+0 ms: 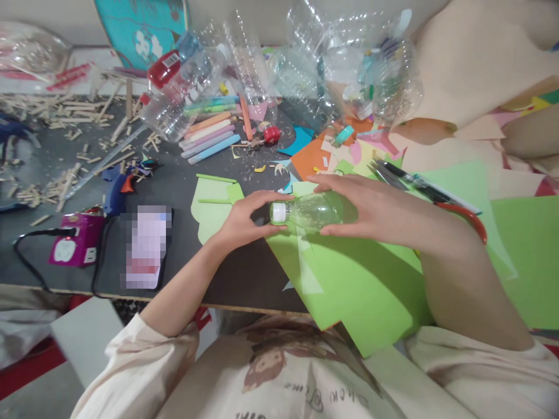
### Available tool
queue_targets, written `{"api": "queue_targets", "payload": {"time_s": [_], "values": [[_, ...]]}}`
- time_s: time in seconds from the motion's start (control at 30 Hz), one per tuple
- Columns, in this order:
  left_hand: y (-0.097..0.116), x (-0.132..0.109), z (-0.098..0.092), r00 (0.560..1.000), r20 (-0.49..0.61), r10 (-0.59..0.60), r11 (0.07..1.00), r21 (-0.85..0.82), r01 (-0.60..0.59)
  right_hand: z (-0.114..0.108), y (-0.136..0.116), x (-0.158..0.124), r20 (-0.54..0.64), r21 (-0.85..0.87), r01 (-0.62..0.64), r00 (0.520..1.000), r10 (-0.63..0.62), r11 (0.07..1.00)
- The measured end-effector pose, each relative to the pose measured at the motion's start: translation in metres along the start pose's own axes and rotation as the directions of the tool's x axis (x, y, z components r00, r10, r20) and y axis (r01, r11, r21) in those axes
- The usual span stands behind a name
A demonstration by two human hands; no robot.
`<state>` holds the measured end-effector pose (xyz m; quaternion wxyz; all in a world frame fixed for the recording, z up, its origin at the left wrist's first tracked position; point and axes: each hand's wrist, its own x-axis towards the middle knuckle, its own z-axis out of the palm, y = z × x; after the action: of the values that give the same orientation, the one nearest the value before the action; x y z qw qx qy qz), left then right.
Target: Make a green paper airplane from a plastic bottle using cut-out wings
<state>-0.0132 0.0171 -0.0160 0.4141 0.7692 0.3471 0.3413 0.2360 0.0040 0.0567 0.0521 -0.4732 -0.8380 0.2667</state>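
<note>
A small clear plastic bottle (318, 210) with a white cap (278, 213) lies on its side above light green paper (362, 285), the cap pointing left. My left hand (244, 220) has its thumb and fingers on either side of the capped neck. Around the bottle's wider end curves my right hand (371, 205), thumb below and fingers above. Left of the bottle, partly behind my left hand, are pale green cut-out shapes (209, 206) with thin rolled green strips on them. Scissors with red handles (465, 215) and a black pen (395, 171) lie beyond my right wrist.
At the left are a phone (146, 247), a purple box (78, 238) with a cable, a blue glue gun (116, 189) and scattered wooden sticks (48, 186). Coloured chalk-like sticks (213, 137), clear plastic bottles (301, 75) and paper scraps lie at the back. Another person's arm (530, 131) shows right.
</note>
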Motion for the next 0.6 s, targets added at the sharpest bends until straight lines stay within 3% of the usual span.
{"api": "queue_targets", "payload": {"time_s": [0.33, 0.5, 0.6], "values": [[-0.003, -0.004, 0.003, 0.998, -0.047, -0.038, 0.999, 0.006, 0.039, -0.006, 0.002, 0.003, 0.033, 0.086, 0.000, 0.999, -0.003, 0.996], [-0.003, -0.005, 0.003, 0.999, -0.033, -0.011, 1.000, 0.021, 0.012, -0.013, 0.001, 0.005, -0.235, 0.121, -0.102, 0.963, 0.128, 0.987], [-0.003, -0.004, 0.003, 0.999, -0.041, -0.002, 1.000, 0.019, 0.003, -0.017, 0.000, 0.005, -0.305, 0.077, -0.163, 0.935, 0.179, 0.984]]}}
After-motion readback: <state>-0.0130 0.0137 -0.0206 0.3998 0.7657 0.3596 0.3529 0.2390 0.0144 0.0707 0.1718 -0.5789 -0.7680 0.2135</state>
